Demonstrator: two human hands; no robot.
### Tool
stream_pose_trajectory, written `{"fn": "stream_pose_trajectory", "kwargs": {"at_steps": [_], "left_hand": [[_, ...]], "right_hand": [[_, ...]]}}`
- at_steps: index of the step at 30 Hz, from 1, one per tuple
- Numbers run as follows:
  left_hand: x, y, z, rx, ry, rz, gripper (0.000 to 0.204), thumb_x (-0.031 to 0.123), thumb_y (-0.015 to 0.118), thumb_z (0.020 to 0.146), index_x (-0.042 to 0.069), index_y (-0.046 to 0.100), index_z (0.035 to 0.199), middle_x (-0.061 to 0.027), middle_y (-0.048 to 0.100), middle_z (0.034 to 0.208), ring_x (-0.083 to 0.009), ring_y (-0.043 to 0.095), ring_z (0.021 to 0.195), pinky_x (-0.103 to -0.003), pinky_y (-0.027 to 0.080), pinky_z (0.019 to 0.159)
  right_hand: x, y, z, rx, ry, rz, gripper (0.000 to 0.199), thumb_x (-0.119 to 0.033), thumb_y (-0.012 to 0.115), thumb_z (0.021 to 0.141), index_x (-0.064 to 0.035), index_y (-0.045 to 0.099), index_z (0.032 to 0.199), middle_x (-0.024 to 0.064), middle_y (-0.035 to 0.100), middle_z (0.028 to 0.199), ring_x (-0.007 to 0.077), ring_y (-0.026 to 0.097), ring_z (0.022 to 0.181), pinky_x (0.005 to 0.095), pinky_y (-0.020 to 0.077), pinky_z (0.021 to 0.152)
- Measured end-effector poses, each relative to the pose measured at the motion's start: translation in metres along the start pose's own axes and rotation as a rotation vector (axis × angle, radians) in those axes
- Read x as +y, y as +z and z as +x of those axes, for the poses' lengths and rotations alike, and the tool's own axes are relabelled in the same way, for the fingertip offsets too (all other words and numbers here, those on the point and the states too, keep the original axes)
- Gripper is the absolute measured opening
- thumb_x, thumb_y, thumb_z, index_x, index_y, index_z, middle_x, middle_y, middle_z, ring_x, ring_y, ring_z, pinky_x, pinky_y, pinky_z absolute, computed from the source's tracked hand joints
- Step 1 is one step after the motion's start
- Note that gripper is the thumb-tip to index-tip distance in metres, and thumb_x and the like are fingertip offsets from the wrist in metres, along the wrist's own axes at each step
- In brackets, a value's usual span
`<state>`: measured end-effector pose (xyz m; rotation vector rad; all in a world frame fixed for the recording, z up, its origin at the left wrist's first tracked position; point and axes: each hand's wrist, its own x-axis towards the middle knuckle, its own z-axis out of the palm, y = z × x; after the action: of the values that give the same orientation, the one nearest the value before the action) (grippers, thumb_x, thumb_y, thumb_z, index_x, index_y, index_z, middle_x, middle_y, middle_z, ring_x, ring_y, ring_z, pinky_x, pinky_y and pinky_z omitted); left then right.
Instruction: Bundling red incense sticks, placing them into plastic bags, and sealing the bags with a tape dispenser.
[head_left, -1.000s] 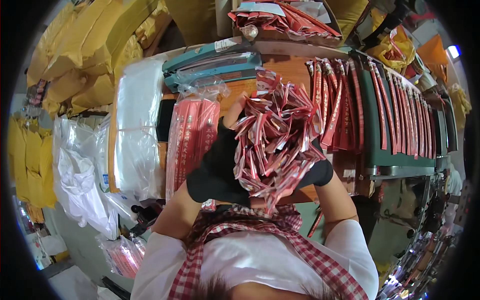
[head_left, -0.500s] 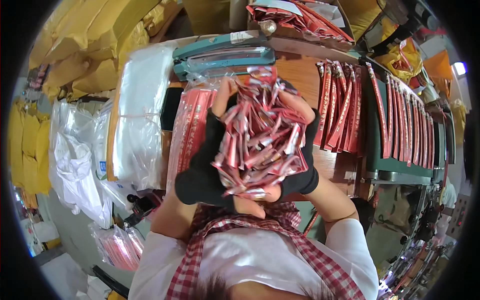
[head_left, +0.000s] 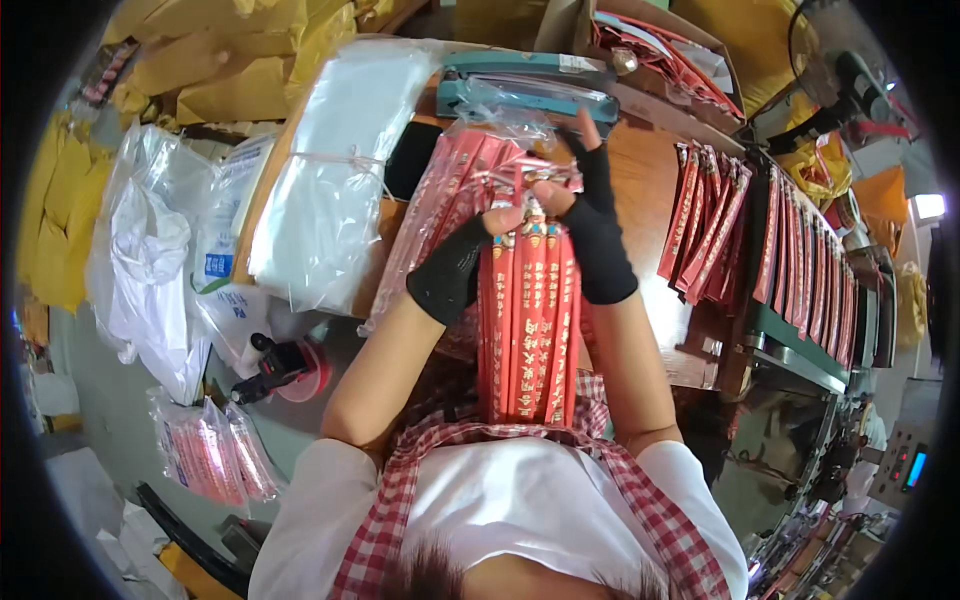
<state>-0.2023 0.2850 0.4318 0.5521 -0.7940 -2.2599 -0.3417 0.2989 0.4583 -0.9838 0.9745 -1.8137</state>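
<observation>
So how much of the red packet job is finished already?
Done, it seems: a row of red packets lies overlapped along the bench, and filled clear bags sit at lower left. In hand: the left hand and right hand hold a squared-up bundle of long red packets. Left: a stack of empty clear bags.

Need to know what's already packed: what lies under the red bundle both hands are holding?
Under the red bundle held by left hand and right hand lies a clear bag of red packets on the wooden table. Its lower part is covered.
</observation>
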Motion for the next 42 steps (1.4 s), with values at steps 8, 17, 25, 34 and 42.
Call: {"fn": "stream_pose_trajectory", "kwargs": {"at_steps": [8,17,25,34,42], "left_hand": [[0.050,0.042,-0.061,-0.227,0.330,0.093,0.078,0.041,0.075,0.067,0.002,0.046,0.128,-0.0116,0.057,0.120,-0.0223,0.061,0.104,-0.034,0.050,0.091],[0.020,0.020,-0.049,-0.466,0.040,-0.270,0.060,0.024,0.069,0.076,0.002,0.046,0.127,-0.0124,0.057,0.121,-0.0181,0.062,0.101,-0.031,0.050,0.089],[0.016,-0.056,-0.085,0.327,0.316,0.564,0.040,0.021,0.075,0.077,0.005,0.052,0.104,-0.0026,0.060,0.097,-0.0132,0.058,0.092,-0.028,0.048,0.077],[0.084,-0.204,-0.142,0.413,0.030,1.051,0.033,0.028,0.056,0.092,-0.002,0.064,0.105,-0.0110,0.068,0.095,-0.0188,0.063,0.089,-0.031,0.047,0.083],[0.066,-0.099,-0.065,0.534,0.352,0.842,0.022,0.016,0.059,0.090,-0.004,0.068,0.093,-0.0035,0.067,0.082,-0.0077,0.059,0.081,-0.024,0.046,0.073]], "right_hand": [[-0.080,0.037,-0.013,-0.630,-0.051,-0.403,0.058,-0.021,0.073,0.070,0.0011,0.059,0.121,0.0096,0.058,0.120,0.0157,0.054,0.109,0.0307,0.0390,0.097],[-0.044,0.032,0.001,-0.949,0.519,0.574,0.084,-0.024,0.069,0.066,0.0117,0.038,0.135,0.0240,0.048,0.132,0.0263,0.055,0.110,0.0365,0.0414,0.092],[0.013,0.000,0.020,-0.914,0.424,0.518,0.055,-0.042,0.067,0.064,0.0032,0.059,0.095,0.0294,0.052,0.116,0.0338,0.056,0.098,0.0411,0.0469,0.083],[0.054,-0.011,0.032,-0.878,0.527,0.579,0.052,-0.037,0.066,0.065,0.0013,0.058,0.099,0.0280,0.046,0.127,0.0365,0.056,0.104,0.0462,0.0499,0.087],[0.085,0.037,0.038,-0.938,0.818,0.306,0.051,-0.034,0.066,0.070,0.0049,0.057,0.101,0.0225,0.062,0.098,0.0300,0.063,0.089,0.0384,0.0507,0.083]]}}
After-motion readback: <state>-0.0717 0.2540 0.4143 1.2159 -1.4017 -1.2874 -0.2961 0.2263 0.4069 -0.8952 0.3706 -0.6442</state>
